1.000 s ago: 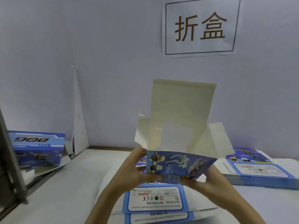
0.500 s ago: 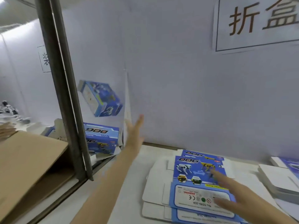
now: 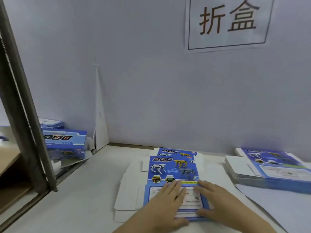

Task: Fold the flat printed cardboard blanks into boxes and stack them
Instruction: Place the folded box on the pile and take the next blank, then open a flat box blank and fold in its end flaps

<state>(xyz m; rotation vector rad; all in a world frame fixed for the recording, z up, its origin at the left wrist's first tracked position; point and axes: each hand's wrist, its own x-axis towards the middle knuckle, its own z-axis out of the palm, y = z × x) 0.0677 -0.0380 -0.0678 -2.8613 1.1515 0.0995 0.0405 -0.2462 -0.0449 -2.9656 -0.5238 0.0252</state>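
Head view: a pile of flat printed DOG blanks (image 3: 173, 169) lies on the white table (image 3: 84, 199), robot-dog artwork facing up. Both hands lie flat on the near end of the top blank. The left hand (image 3: 165, 201) and the right hand (image 3: 217, 200) have straight, spread fingers pressing on its white label panel and grip nothing. To the right of this pile, apart from it, sits a second stack of blanks (image 3: 269, 167). To its left, by a grey metal post (image 3: 25, 123), folded DOG boxes (image 3: 65, 145) are piled against the wall. Above the pile, a paper sign (image 3: 227, 22) hangs on the wall.
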